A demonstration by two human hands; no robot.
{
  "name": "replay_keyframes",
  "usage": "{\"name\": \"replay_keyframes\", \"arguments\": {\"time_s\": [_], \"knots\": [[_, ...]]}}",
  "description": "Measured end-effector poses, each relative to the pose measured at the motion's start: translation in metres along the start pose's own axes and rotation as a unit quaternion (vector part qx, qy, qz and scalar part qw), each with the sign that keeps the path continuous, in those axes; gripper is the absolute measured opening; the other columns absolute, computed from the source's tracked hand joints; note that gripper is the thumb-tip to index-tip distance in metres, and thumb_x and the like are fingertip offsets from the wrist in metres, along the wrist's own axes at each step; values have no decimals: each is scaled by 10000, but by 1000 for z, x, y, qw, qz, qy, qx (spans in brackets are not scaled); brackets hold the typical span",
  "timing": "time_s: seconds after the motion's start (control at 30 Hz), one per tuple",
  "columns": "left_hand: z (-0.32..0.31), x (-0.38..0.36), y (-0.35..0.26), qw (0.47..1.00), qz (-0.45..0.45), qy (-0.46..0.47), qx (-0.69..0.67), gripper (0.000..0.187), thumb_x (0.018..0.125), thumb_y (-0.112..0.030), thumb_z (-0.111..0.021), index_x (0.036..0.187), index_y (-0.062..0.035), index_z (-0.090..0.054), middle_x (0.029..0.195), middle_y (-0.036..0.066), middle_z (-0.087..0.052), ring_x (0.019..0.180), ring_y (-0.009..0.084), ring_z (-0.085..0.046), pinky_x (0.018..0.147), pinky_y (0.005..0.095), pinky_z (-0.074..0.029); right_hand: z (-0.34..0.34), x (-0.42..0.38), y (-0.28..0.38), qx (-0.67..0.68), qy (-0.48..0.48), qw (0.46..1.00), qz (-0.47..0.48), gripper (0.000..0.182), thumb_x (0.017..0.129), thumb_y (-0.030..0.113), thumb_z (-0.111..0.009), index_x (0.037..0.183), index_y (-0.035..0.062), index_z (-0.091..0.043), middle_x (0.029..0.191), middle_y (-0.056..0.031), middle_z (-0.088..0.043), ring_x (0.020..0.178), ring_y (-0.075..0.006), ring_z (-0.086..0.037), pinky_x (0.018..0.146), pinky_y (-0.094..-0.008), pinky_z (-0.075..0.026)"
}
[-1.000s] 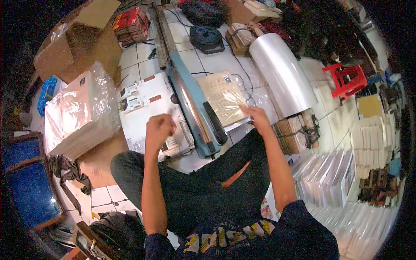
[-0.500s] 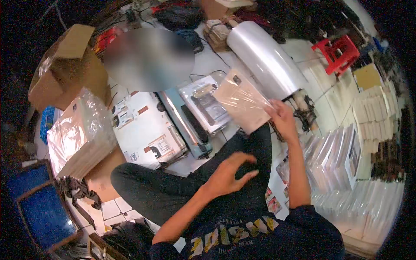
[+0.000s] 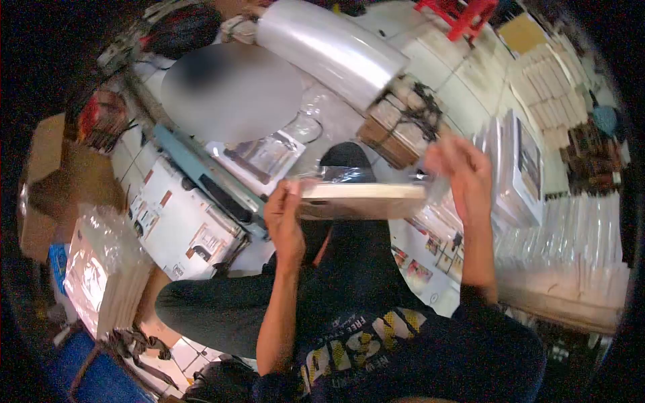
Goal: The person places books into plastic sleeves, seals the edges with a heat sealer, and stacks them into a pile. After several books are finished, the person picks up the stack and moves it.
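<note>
A beige book in clear plastic wrap [image 3: 366, 193] is held edge-on above my lap, its pale page edges showing. My left hand [image 3: 287, 215] grips its left end, thumb on top. Near the right end of the book is my right hand [image 3: 460, 168], raised and smeared by motion; whether its fingers hold any plastic is not clear. Beyond the book, a plastic-wrapped item [image 3: 265, 158] lies beside the long blue-grey sealer [image 3: 208, 181].
A big roll of clear film [image 3: 332, 50] lies ahead. Wrapped books are stacked at left [image 3: 107, 275]; others stand at right [image 3: 517, 168], near rows of plastic sleeves [image 3: 571, 235]. A cardboard box [image 3: 67, 181] and red stool [image 3: 460, 17] stand farther off.
The book has come down and nearer, turned from face-on to edge-on. My left hand has taken hold of its left end. My right hand has moved off its corner. The view has shifted right.
</note>
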State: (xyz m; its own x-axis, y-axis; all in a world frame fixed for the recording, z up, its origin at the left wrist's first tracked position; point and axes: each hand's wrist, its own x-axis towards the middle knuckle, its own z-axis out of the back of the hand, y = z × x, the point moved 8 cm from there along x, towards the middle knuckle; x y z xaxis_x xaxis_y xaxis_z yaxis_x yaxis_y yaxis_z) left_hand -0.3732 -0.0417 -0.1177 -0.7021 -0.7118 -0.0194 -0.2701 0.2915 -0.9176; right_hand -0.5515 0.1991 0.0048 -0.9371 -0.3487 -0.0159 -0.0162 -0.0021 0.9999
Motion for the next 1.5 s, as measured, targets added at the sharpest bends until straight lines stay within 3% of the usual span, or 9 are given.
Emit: {"name": "replay_keyframes", "arguments": {"time_s": [0.1,0.23,0.3,0.53,0.63,0.7,0.87,1.3,1.5], "knots": [[-5,-5,-12,1000,21,-9,-14,207,942,-180,-549,1012,3,-615,938,23,-582,873,98,-531,777,243,-427,-7,25,0,-71,101,974,188,619,783,247,-772,1261,-55,-522,1096,-149,-656,955,-209,-655,857,-312,-503],[-7,1,-28,999,-27,-13,40,168,941,-181,-541,942,-22,-597,916,29,-580,855,119,-534,785,258,-425,-45,-15,-25,-170,307,911,216,430,777,177,-768,1161,33,-641,935,-67,-707,869,-157,-665,799,-292,-526],[-9,-2,-45,994,-27,-22,101,173,947,-189,-529,924,-27,-585,910,36,-588,855,133,-540,788,268,-428,-33,-14,-69,-219,250,943,-31,416,748,201,-797,1109,31,-677,933,-57,-704,845,-111,-635,783,-273,-504],[-18,-24,-135,927,-241,-165,236,234,959,-196,-502,917,19,-585,840,102,-621,806,155,-592,795,281,-452,-26,-19,-85,-157,176,969,-77,321,785,159,-763,1053,0,-688,944,-60,-698,813,-113,-631,704,-264,-502],[-38,-57,-75,918,-100,152,353,415,929,-270,-582,614,0,-608,497,59,-526,457,131,-510,470,286,-402,-15,-32,-125,117,50,974,-189,305,807,117,-726,1068,-24,-655,1000,-82,-686,860,-170,-657,742,-304,-524],[-19,-83,11,889,207,218,346,382,930,-328,-596,806,26,-670,616,82,-600,597,133,-594,569,275,-463,-25,-41,-116,168,22,970,-176,299,831,95,-687,1091,-35,-617,1050,-101,-668,912,-210,-657,796,-338,-530],[-5,-74,31,983,128,-76,-106,419,939,-228,-610,1228,56,-503,1079,116,-633,932,161,-604,820,301,-485,-54,-66,-139,241,19,941,-238,337,842,127,-677,1110,-59,-591,1087,-127,-647,964,-237,-636,877,-408,-508],[77,-85,30,969,156,-189,-12,399,900,-233,-668,1133,75,-570,981,133,-674,833,135,-632,741,270,-509,-67,-78,-172,-40,70,945,-318,309,858,283,-693,1006,11,-693,898,-64,-687,759,-147,-658,675,-306,-557],[150,-53,0,964,143,-204,94,429,853,-267,-712,1090,76,-607,896,116,-683,748,143,-642,658,274,-523,-166,-57,-167,-67,289,930,-218,280,880,245,-673,986,-13,-695,842,-37,-680,716,-97,-627,632,-241,-524]]}}
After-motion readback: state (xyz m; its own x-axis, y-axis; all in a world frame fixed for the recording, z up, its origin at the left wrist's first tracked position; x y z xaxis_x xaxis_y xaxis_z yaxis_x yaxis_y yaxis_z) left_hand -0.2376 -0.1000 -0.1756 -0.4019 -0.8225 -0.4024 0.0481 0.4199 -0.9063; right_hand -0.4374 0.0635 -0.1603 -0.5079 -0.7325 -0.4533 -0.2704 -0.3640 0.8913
